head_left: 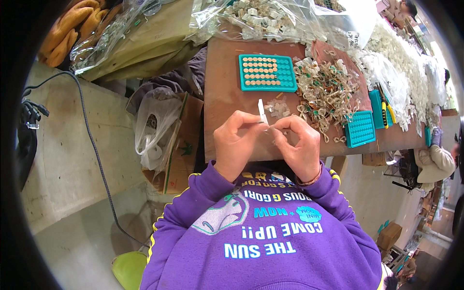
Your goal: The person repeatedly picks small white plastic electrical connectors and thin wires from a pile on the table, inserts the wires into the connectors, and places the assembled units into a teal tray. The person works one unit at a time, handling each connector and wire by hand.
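Note:
Close together at the table's near edge, my two hands meet fingertip to fingertip. My left hand (237, 141) pinches a small white plastic piece (262, 110), which sticks up between thumb and forefinger. The thumb and forefinger of my right hand (301, 145) are pressed together right beside it; whatever they grip is too small to make out. Just beyond the fingers lies a little heap of clear plastic bits (279, 108). Farther off is a teal tray (287, 62) with rows of round tan pieces filling most of its left side.
To the right spreads a pile of tangled looped cords and small parts (328, 89). Past it are a second teal tray (360, 129) and yellow-black pliers (384, 115). Clear bags of white pieces (263, 20) line the back. A cardboard box (181, 145) stands left of the table.

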`<action>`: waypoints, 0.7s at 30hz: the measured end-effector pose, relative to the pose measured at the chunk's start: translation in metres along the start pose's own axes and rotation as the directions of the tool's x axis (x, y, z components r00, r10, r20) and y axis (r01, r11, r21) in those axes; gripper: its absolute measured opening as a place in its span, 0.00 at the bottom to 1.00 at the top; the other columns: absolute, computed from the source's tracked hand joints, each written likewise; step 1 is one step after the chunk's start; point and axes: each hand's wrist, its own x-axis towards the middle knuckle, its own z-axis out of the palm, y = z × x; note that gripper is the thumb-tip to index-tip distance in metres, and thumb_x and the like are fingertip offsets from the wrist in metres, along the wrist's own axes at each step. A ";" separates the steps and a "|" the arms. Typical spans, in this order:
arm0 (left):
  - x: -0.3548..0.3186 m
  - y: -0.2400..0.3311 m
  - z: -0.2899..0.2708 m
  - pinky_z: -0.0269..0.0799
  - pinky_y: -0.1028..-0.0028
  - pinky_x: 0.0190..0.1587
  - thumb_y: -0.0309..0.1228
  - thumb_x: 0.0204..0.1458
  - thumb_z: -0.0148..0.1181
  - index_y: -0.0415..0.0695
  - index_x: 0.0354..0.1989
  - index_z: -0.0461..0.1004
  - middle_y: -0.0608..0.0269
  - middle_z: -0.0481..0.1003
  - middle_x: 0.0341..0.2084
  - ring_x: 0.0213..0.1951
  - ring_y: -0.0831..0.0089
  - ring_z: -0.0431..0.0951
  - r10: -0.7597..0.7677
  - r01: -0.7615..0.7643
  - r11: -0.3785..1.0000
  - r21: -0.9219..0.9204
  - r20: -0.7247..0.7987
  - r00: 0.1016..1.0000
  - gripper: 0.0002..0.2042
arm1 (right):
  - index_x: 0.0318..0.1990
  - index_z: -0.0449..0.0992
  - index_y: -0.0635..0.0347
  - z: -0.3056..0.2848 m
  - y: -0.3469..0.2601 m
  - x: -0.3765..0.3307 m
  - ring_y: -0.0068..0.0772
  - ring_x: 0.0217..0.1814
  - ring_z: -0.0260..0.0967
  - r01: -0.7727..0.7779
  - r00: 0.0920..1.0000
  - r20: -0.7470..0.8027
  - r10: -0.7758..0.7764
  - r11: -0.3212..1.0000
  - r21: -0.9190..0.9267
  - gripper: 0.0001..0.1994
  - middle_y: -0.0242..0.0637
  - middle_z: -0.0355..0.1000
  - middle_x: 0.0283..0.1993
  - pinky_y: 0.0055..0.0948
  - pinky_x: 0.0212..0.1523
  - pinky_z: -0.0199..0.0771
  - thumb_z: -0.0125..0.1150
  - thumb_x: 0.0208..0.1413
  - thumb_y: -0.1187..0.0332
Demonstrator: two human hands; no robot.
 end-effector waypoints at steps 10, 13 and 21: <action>-0.002 -0.007 0.012 0.72 0.73 0.49 0.33 0.64 0.54 0.42 0.40 0.70 0.59 0.78 0.39 0.43 0.75 0.77 -0.397 0.443 0.549 -0.709 0.245 0.884 0.07 | 0.33 0.76 0.65 0.021 -0.001 -0.006 0.16 0.25 0.69 -0.243 0.968 0.010 0.252 0.922 0.301 0.03 0.32 0.75 0.26 0.20 0.26 0.68 0.64 0.52 0.77; 0.002 -0.009 0.015 0.72 0.71 0.50 0.34 0.65 0.52 0.42 0.41 0.68 0.57 0.77 0.41 0.45 0.71 0.77 -0.361 0.447 0.485 -0.752 0.293 0.885 0.08 | 0.34 0.77 0.65 0.021 0.003 -0.004 0.15 0.27 0.70 -0.230 0.970 0.002 0.242 0.919 0.320 0.03 0.31 0.75 0.27 0.20 0.27 0.69 0.63 0.54 0.76; 0.028 -0.031 0.029 0.74 0.69 0.48 0.35 0.65 0.52 0.44 0.43 0.65 0.61 0.75 0.37 0.42 0.69 0.78 -0.283 0.337 0.482 -0.809 0.220 0.934 0.08 | 0.38 0.80 0.60 -0.015 0.039 0.063 0.38 0.35 0.75 0.035 0.990 -0.124 -0.067 0.968 -0.247 0.05 0.39 0.76 0.34 0.32 0.37 0.75 0.63 0.54 0.72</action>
